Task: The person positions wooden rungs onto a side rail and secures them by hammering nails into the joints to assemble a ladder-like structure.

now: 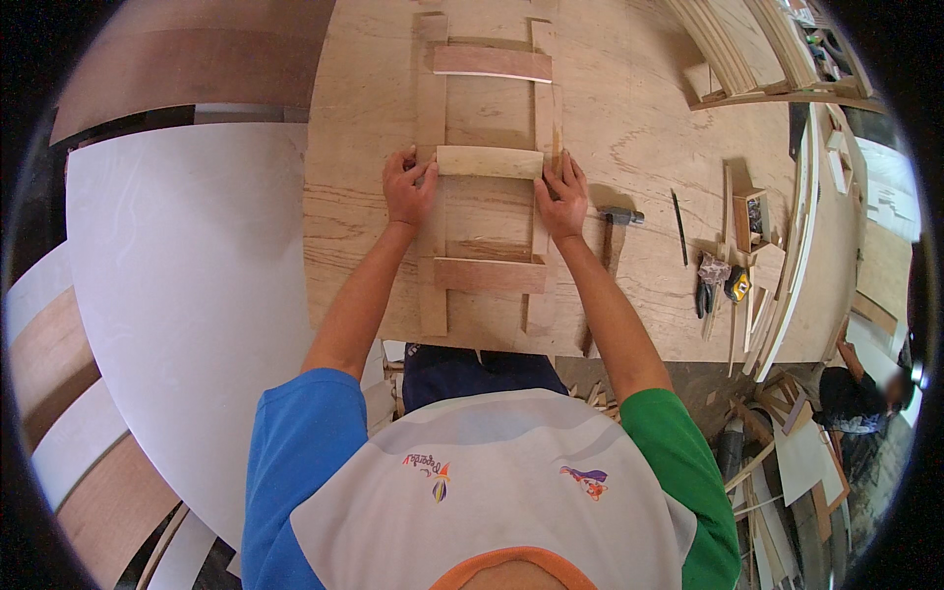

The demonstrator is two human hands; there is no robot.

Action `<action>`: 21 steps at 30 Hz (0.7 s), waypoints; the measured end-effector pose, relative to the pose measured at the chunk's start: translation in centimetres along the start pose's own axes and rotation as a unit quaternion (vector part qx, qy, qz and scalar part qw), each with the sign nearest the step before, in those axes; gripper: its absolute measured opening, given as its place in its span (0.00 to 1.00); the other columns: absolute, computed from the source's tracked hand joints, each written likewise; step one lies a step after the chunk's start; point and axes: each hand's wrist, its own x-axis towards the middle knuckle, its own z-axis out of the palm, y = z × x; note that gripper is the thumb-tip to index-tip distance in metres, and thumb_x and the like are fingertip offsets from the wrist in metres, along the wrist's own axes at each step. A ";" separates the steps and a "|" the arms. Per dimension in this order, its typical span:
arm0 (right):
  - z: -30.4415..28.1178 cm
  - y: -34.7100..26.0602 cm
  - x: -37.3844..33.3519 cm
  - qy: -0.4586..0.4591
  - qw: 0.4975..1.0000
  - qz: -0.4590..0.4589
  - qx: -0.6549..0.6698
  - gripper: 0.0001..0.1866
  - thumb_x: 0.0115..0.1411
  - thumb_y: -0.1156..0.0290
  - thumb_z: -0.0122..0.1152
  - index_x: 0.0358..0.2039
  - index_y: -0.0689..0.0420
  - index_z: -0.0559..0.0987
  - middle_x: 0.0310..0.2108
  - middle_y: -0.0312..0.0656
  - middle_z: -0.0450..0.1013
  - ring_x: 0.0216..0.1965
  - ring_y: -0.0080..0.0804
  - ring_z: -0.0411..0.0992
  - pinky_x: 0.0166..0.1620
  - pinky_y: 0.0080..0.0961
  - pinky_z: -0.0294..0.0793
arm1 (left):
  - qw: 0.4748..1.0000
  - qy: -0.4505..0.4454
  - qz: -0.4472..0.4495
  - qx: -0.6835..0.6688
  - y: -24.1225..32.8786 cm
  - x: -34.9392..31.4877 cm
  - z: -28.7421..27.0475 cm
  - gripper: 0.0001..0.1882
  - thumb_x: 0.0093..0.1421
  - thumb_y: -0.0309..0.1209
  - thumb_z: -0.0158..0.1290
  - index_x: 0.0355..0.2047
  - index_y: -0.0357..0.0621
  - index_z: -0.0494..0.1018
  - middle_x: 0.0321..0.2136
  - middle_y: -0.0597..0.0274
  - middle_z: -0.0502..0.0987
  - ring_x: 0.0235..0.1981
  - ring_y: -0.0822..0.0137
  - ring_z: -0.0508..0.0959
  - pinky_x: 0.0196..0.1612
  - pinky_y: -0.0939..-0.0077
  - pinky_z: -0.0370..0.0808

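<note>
"Where's the pale, rectangular wooden slat (pixel 490 162)?"

"Between the left hand (pixel 408 191) and right hand (pixel 562 201), across two long, light-brown wooden rails (pixel 433 231)."

"Are the hands closed?"

"Both half-curled, a thumb at each slat end; whether either grips it, I can't tell."
</note>
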 end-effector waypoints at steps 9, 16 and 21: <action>0.0 0.0 0.1 -0.001 1.000 -0.004 -0.007 0.18 0.51 0.64 0.66 0.44 0.53 0.83 0.58 0.58 0.66 0.58 0.56 0.65 0.59 0.42 0.65 | 1.000 0.002 -0.007 0.002 0.0 -0.1 0.1 0.10 0.52 0.34 0.62 0.34 0.46 0.84 0.37 0.58 0.74 0.38 0.59 0.73 0.45 0.66 0.70; -0.1 0.1 0.1 -0.002 1.000 -0.003 -0.008 0.19 0.51 0.64 0.66 0.45 0.52 0.83 0.58 0.58 0.66 0.58 0.56 0.65 0.59 0.42 0.65 | 1.000 -0.008 -0.012 0.005 0.3 0.0 0.0 0.10 0.52 0.33 0.62 0.35 0.46 0.83 0.39 0.57 0.74 0.39 0.59 0.73 0.46 0.66 0.70; -0.3 -0.4 0.3 -0.003 1.000 0.011 0.010 0.21 0.52 0.64 0.66 0.47 0.53 0.81 0.58 0.57 0.67 0.59 0.56 0.64 0.60 0.42 0.64 | 1.000 -0.002 -0.023 0.002 0.7 0.2 -0.1 0.12 0.52 0.33 0.61 0.38 0.51 0.83 0.39 0.56 0.74 0.40 0.59 0.73 0.46 0.66 0.70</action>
